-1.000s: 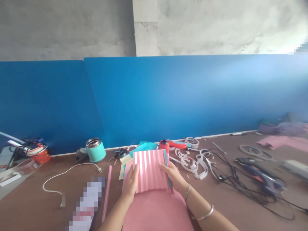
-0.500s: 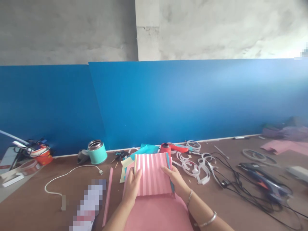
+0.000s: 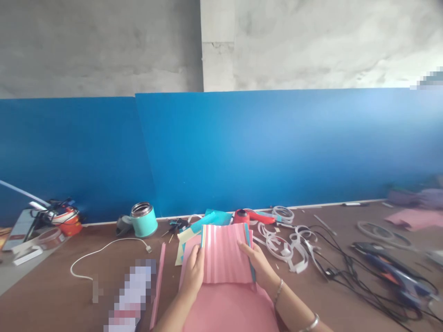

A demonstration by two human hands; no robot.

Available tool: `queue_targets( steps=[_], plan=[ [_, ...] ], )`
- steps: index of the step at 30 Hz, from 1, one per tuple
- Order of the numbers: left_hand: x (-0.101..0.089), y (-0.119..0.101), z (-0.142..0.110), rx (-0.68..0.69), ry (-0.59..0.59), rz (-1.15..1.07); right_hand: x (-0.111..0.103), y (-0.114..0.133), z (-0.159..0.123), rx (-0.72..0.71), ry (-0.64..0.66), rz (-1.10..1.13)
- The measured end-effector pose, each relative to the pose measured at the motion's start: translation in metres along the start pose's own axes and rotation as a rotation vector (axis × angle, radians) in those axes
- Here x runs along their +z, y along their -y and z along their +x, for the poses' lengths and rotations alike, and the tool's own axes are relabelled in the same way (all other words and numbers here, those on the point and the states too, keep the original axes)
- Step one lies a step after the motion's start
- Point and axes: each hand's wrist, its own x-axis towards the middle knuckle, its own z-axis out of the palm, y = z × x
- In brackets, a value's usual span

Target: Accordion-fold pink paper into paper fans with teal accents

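The left hand (image 3: 194,271) and right hand (image 3: 262,268) pinch a rectangular pink paper piece (image 3: 224,260), seemingly already pleated; the broad pink paper sheet (image 3: 232,308) beneath them looks unpleated.

Two hands (image 3: 194,271), two bracelets (image 3: 278,291) — one pleated pink stack (image 3: 224,256), one turquoise cup (image 3: 144,224), one white USB cable (image 3: 148,249).
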Motion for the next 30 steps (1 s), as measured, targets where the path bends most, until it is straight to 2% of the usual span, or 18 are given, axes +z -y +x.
queue_targets(
  steps=[5, 10, 15, 18, 23, 30],
  plan=[
    [0.000, -0.002, 0.000, -0.033, -0.025, -0.014, -0.002, -0.001, 0.000, 0.000, 0.006, -0.008],
    [-0.001, -0.013, -0.004, 0.044, 0.014, -0.059, -0.006, -0.005, 0.003, -0.003, -0.033, -0.049],
    [-0.001, -0.019, -0.008, 0.039, 0.021, -0.053, -0.005, -0.006, 0.002, 0.016, -0.023, -0.026],
    [0.000, -0.016, -0.006, 0.026, 0.010, -0.043, -0.003, -0.005, 0.001, 0.019, -0.007, -0.019],
    [0.001, -0.006, -0.001, -0.070, -0.048, -0.026, -0.002, -0.001, -0.001, 0.029, 0.005, -0.027],
    [0.003, 0.000, 0.000, -0.098, -0.061, -0.035, -0.001, 0.001, -0.002, 0.019, 0.044, 0.003]
  ],
)
